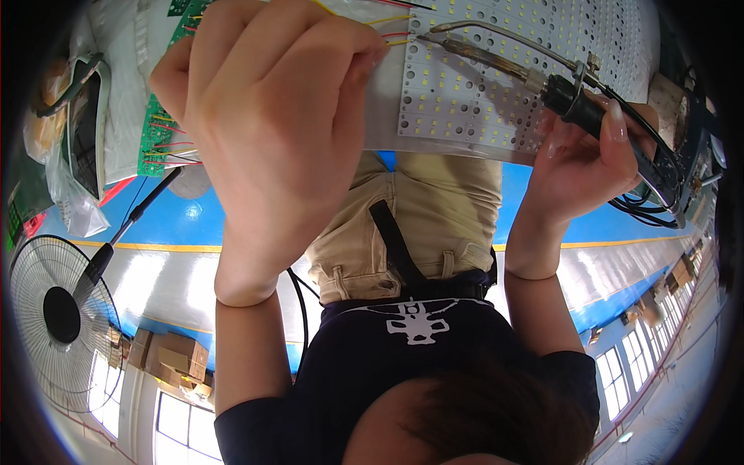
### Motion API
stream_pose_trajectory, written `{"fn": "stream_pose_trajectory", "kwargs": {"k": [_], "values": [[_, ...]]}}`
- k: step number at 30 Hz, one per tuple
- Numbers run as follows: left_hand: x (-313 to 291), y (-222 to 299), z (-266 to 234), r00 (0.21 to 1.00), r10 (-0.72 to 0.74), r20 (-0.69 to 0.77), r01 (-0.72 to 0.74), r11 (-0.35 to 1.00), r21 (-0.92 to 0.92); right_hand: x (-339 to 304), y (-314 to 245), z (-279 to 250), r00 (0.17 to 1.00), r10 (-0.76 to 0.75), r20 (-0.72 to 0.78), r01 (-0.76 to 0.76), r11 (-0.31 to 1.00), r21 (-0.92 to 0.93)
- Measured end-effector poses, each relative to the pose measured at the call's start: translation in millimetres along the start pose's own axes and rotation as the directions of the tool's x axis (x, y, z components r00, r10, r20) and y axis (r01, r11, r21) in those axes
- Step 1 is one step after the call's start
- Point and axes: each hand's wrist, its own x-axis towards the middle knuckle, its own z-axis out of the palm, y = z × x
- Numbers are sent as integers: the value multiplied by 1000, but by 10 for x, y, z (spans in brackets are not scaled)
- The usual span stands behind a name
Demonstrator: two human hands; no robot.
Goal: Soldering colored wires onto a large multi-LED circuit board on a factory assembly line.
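Observation:
My left hand (271, 116) is closed in a pinch at the left edge of a white LED board (465, 116). Thin red and yellow wires (397, 39) come out from its fingertips and reach that edge. My right hand (585, 159) grips the dark handle of a soldering iron (570, 101). A thin curved metal tube (504, 35) is clamped along the iron. The iron's tip points left, close to the wire ends at the board's edge; whether it touches them I cannot tell. Partly behind my left hand lies a green circuit board (151, 143) with several wires.
More LED boards (620, 31) extend to the far right. Black cable (655, 205) loops beside a dark stand (694, 155) at the right. A plastic bag (74, 205) hangs at the left edge. On the floor side are a standing fan (62, 314) and cardboard boxes (174, 356).

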Motion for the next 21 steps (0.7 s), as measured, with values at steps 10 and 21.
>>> {"fn": "stream_pose_trajectory", "kwargs": {"k": [10, 21], "values": [[-199, -486, -192, 994, -13, -109, -10, 978, -207, 21, 37, 0, 995, 53, -87, -51, 998, 28], [-73, -993, -407, 968, 160, -194, -122, 973, 194, 63, -10, -14, 996, 61, 68, -76, 965, 250]]}}
